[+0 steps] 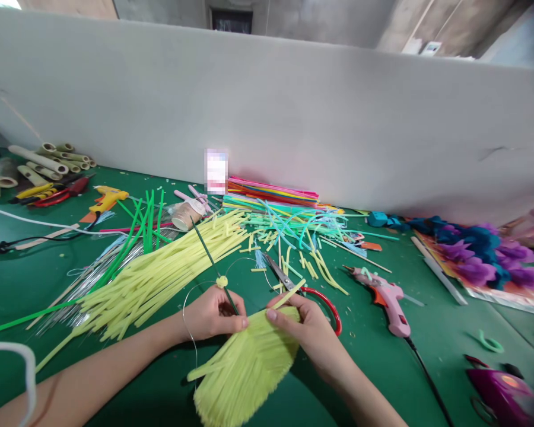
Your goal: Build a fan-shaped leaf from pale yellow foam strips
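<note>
A leaf of yellow chenille stems (pixel 249 367) hangs between my hands at the front of the table. My left hand (pixel 220 314) is closed around a dark green stem (pixel 205 249) at the leaf's top, with thumb and fingertips pinching the tip. A small yellow ball (pixel 222 281) sits on that stem. My right hand (pixel 303 323) pinches a loose yellow chenille stem (pixel 293 293) against the leaf's upper right edge. A thin wire (pixel 186 299) loops round near my left wrist. Just behind my right hand lie red-handled scissors (pixel 282 276), partly hidden by it.
A pile of yellow chenille stems (pixel 160 276) lies left of centre; blue-green ones (pixel 289 222) lie behind. A pink glue gun (pixel 389 299) rests at right, near purple flowers (pixel 476 261). At left are a yellow glue gun (pixel 107 198), pliers (pixel 62 193) and bamboo tubes (pixel 40 159).
</note>
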Demonstrator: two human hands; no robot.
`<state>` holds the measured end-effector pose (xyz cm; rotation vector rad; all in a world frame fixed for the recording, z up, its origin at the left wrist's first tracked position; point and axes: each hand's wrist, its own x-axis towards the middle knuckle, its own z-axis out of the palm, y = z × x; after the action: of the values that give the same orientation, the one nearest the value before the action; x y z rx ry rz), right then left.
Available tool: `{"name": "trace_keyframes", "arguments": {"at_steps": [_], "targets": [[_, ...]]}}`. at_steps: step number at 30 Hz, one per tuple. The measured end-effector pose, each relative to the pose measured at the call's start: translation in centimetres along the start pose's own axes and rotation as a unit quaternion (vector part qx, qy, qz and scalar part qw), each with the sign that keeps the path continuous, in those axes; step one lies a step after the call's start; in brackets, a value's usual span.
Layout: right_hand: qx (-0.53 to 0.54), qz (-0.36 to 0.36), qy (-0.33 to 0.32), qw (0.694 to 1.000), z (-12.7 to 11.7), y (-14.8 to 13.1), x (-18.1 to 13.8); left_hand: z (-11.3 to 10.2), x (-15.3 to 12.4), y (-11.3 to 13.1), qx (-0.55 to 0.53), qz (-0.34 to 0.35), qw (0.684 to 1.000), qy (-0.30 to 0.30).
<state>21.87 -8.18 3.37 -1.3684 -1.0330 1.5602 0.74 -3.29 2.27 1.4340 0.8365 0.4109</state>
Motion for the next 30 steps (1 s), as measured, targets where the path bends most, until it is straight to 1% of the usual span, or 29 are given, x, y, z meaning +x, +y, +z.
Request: {"name": "trace_keyframes", "arguments": {"at_steps": [2, 7, 9, 13, 16, 21, 27, 30], "targets": [[-0.001, -0.002, 0.001, 1.000, 0.1, 0.1, 0.0, 0.0, 0.0, 0.0, 0.010, 0.002, 1.000, 0.002], [0.009, -0.003, -0.010, 1.000, 0.3, 0.2, 0.0, 0.2, 0.3, -0.4, -0.014, -0.011, 1.000, 0.008], [0.034, -0.003, -0.013, 0.999, 0.3, 0.1, 0.0, 0.2, 0.3, -0.5, -0.018, -0.018, 1.000, 0.018], [0.118, -0.001, -0.005, 0.993, 0.2, -0.2, 0.1, 0.1, 0.4, -0.7, -0.038, -0.021, 0.998, 0.036], [0.151, 0.000, 0.003, 0.989, -0.2, -0.1, 0.3, -0.1, 0.5, -0.8, -0.048, -0.016, 0.997, 0.050], [0.143, -0.002, 0.019, 0.990, -0.6, 0.4, 0.6, -0.1, 0.5, -0.6, -0.059, -0.018, 0.996, 0.058], [0.124, -0.015, 0.058, 0.990, -0.6, 0.3, 0.6, -0.1, 0.4, -0.5, -0.048, -0.008, 0.996, 0.076], [0.096, -0.049, 0.057, 0.993, -0.7, 0.1, 0.7, -0.3, 0.5, -0.6, -0.045, 0.000, 0.995, 0.087]]}}
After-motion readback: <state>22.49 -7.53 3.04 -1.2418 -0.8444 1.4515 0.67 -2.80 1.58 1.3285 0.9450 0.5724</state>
